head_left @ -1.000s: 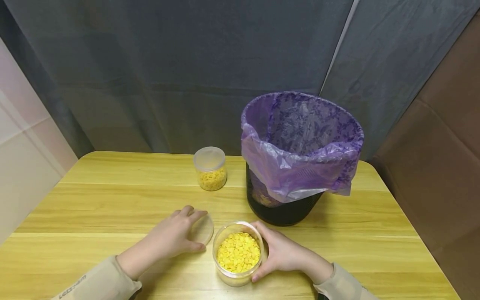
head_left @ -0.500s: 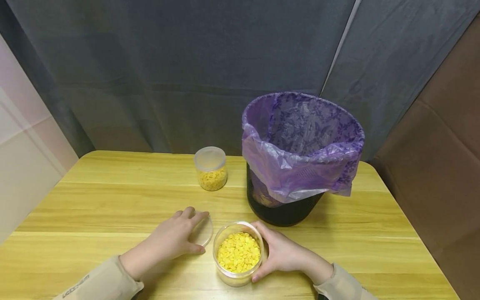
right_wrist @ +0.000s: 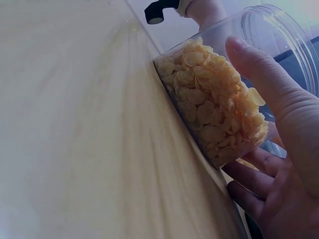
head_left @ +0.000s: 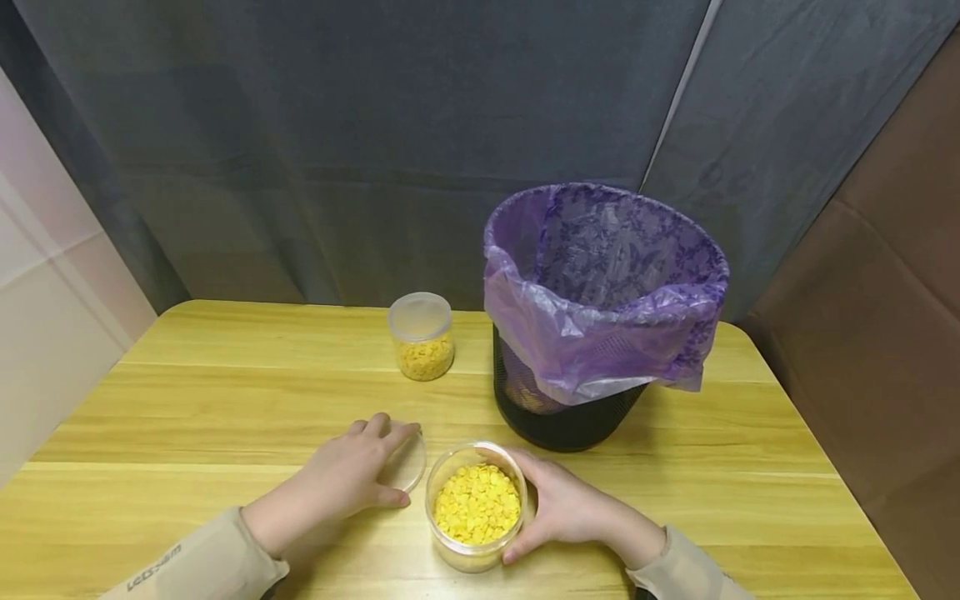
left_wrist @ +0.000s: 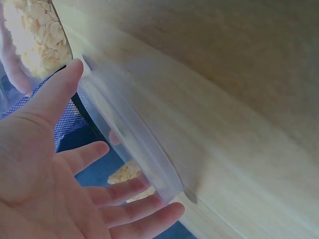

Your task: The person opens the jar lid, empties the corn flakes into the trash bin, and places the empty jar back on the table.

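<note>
A clear round lid lies flat on the wooden table near the front centre. My left hand spans it from the left, thumb at one edge and fingertips at the opposite edge; the left wrist view shows the lid between them. Just right of it stands a clear open tub, roughly half filled with yellow corn flakes. My right hand grips this tub from the right, thumb in front and fingers behind. In the right wrist view the tub sits upright on the tabletop.
Farther back stands a second clear tub with yellow flakes, its top covered. A black mesh bin lined with a purple bag stands behind my right hand. Grey curtain hangs beyond the table's back edge.
My left hand has shifted slightly right over the lid, and the lid has slid very slightly left. My right hand and the tub have stayed in place.
</note>
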A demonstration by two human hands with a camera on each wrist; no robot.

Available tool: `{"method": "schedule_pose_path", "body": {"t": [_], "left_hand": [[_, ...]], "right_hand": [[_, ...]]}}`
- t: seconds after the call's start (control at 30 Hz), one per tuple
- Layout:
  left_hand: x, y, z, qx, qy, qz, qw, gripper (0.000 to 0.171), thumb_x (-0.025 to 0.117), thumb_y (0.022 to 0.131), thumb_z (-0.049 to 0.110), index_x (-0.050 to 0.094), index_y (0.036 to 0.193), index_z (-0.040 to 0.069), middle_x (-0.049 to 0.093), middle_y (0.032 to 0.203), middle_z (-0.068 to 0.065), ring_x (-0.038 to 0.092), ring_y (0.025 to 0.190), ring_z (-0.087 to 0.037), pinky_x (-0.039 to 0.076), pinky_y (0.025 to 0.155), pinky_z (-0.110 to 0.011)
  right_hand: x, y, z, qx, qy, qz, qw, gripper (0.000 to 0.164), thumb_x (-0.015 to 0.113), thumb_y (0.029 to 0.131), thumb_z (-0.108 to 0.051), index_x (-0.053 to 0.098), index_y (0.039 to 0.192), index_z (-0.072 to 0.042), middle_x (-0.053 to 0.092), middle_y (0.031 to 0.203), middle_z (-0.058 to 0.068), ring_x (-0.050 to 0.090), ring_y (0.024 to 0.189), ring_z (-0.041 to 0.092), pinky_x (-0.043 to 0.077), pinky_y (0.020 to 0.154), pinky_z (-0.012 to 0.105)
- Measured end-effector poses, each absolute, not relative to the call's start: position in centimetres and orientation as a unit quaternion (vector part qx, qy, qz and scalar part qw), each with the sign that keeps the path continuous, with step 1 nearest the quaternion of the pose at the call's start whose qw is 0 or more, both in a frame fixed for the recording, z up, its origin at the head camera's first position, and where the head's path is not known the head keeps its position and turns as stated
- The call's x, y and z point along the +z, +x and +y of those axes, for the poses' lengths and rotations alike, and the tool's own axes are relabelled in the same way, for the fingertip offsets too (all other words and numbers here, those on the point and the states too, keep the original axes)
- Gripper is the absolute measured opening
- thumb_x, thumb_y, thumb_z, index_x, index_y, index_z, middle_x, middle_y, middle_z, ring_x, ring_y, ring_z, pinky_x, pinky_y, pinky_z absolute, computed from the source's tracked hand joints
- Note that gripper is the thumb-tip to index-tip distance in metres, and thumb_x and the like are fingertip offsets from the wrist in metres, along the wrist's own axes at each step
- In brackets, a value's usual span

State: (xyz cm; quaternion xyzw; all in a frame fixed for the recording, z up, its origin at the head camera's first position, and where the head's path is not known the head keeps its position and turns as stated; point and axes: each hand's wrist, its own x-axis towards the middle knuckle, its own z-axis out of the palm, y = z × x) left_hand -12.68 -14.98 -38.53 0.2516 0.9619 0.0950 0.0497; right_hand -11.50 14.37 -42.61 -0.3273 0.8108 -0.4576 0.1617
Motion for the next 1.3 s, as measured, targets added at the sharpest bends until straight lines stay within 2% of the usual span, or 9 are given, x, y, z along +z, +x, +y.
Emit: {"method": "schedule_pose_path", "body": {"t": [0.47,0.7,1.0,1.13,1.3], "left_hand": [[-38.5,-12.9,-15.1,0.075,0.260,0.961,0.053,0.088,0.081,0.065,0.051,0.050,0.138,0.012,0.051,0.119,-0.020,0.055,0.097,-0.038,0.052,0.063,-0.049],[-38.4,-13.2,-15.2,0.094,0.269,0.957,0.053,0.087,0.078,0.066,0.056,0.052,0.136,0.011,0.049,0.124,-0.023,0.054,0.101,-0.042,0.051,0.069,-0.055],[-37.5,-13.7,-15.0,0.096,0.270,0.957,0.050,0.079,0.075,0.075,0.052,0.052,0.136,0.009,0.046,0.131,-0.027,0.051,0.108,-0.048,0.048,0.075,-0.061],[-37.0,-14.0,-14.8,0.096,0.270,0.958,0.031,0.075,0.074,0.077,0.050,0.053,0.135,0.007,0.047,0.131,-0.028,0.050,0.109,-0.049,0.047,0.077,-0.062],[-36.3,-14.5,-14.6,0.100,0.275,0.956,-0.007,0.070,0.075,0.079,0.046,0.055,0.132,0.006,0.050,0.128,-0.028,0.051,0.109,-0.048,0.047,0.078,-0.060]], "right_hand": [[-42.5,-11.5,14.4,-0.453,-0.330,0.813,0.154,0.108,0.094,0.053,-0.039,0.036,0.144,-0.030,0.047,0.137,-0.010,0.042,0.127,0.013,0.029,0.108,0.037],[-42.4,-11.4,14.4,-0.444,-0.343,0.816,0.140,0.109,0.094,0.052,-0.039,0.037,0.144,-0.027,0.049,0.135,-0.007,0.045,0.125,0.013,0.031,0.106,0.036],[-42.1,-11.4,14.6,-0.453,-0.347,0.809,0.141,0.109,0.094,0.052,-0.039,0.037,0.144,-0.025,0.049,0.136,-0.006,0.045,0.125,0.013,0.031,0.107,0.037],[-41.7,-11.5,14.8,-0.470,-0.336,0.802,0.148,0.110,0.094,0.051,-0.038,0.037,0.144,-0.026,0.049,0.137,-0.005,0.043,0.126,0.013,0.029,0.108,0.038],[-41.0,-11.7,15.1,-0.473,-0.328,0.805,0.141,0.107,0.095,0.049,-0.038,0.042,0.141,-0.020,0.050,0.136,-0.001,0.045,0.125,0.013,0.029,0.107,0.038]]}}
